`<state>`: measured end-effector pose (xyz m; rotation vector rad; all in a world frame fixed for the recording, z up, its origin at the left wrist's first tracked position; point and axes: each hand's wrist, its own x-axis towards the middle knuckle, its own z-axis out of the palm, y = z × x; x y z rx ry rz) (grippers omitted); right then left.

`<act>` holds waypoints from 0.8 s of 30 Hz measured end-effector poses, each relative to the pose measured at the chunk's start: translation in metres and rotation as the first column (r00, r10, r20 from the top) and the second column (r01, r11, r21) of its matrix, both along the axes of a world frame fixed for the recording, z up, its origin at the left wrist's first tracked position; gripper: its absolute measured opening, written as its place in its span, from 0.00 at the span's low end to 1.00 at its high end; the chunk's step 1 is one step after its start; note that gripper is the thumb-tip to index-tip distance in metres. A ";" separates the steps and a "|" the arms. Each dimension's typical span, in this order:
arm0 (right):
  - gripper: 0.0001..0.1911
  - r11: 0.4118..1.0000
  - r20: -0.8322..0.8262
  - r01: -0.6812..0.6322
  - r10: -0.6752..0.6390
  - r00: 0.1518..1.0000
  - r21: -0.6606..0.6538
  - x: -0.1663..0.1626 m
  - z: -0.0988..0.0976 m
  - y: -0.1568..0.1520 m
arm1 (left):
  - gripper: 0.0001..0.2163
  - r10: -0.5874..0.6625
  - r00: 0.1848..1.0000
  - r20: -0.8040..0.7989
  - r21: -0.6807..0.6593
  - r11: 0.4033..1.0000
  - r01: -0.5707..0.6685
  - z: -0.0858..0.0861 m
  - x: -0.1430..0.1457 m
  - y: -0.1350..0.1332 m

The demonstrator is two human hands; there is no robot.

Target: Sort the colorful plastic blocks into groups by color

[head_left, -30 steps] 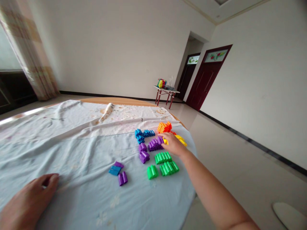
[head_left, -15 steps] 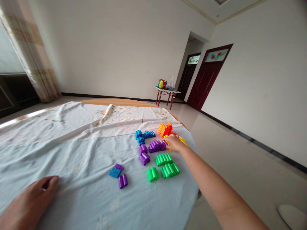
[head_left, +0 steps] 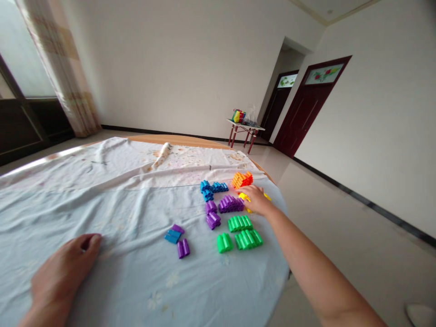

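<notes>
My left hand (head_left: 68, 263) rests on the cloth at the lower left, fingers curled in and thumb near the forefinger; nothing shows in it. At the far right of the table, my right hand (head_left: 257, 200) reaches over the yellow plastic tube pieces (head_left: 244, 196), its fingers bent round one. Part of the yellow group is hidden beneath that hand. Just behind it is a stack of orange tube pieces (head_left: 242, 180). Purple tube pieces (head_left: 230, 204) lie left of the hand, and green ones (head_left: 249, 239) lie nearer to me. Blue tube pieces (head_left: 207, 190) sit farther left.
Between my hands lie a loose blue piece (head_left: 172, 236) and purple pieces (head_left: 183, 249). A wrinkled pale cloth (head_left: 136, 272) covers most of the round table, whose wooden edge (head_left: 170, 140) shows at the back. Beyond stands a small table (head_left: 247, 125) with bags on it.
The view has shifted, so the table and pieces appear farther right and slightly higher. My right hand stays at the yellow pieces; my left remains on the cloth.
</notes>
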<state>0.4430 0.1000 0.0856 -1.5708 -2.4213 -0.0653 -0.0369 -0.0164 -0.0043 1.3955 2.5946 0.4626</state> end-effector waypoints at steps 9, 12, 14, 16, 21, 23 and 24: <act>0.15 0.890 -0.274 -0.443 0.454 0.848 0.106 -0.111 -0.002 -0.065 | 0.25 0.016 1.000 0.018 -0.073 0.997 -0.014 0.037 0.029 -0.011; 0.14 0.858 -0.237 -0.512 0.505 0.830 0.035 -0.151 -0.017 -0.077 | 0.25 0.009 1.000 0.027 -0.062 0.998 -0.007 0.037 0.029 -0.012; 0.13 0.871 -0.176 -0.491 0.482 0.859 -0.009 -0.170 -0.026 -0.082 | 0.25 0.005 1.000 0.024 -0.052 0.999 -0.004 0.037 0.029 -0.012; 0.12 0.900 -0.098 -0.434 0.428 0.898 -0.040 -0.184 -0.032 -0.083 | 0.25 -0.003 1.000 0.024 -0.043 0.999 0.005 0.037 0.029 -0.013; 0.12 0.912 0.003 -0.401 0.403 0.915 -0.081 -0.197 -0.040 -0.086 | 0.25 0.001 0.999 0.044 -0.037 0.999 0.001 0.035 0.026 -0.012; 0.13 0.898 -0.025 -0.422 0.422 0.906 -0.124 -0.198 -0.040 -0.089 | 0.25 0.004 0.998 0.056 -0.052 0.999 -0.001 0.034 0.025 -0.012; 0.14 0.896 -0.043 -0.419 0.418 0.908 -0.149 -0.199 -0.040 -0.091 | 0.26 0.002 0.998 0.060 -0.060 0.998 0.002 0.033 0.024 -0.012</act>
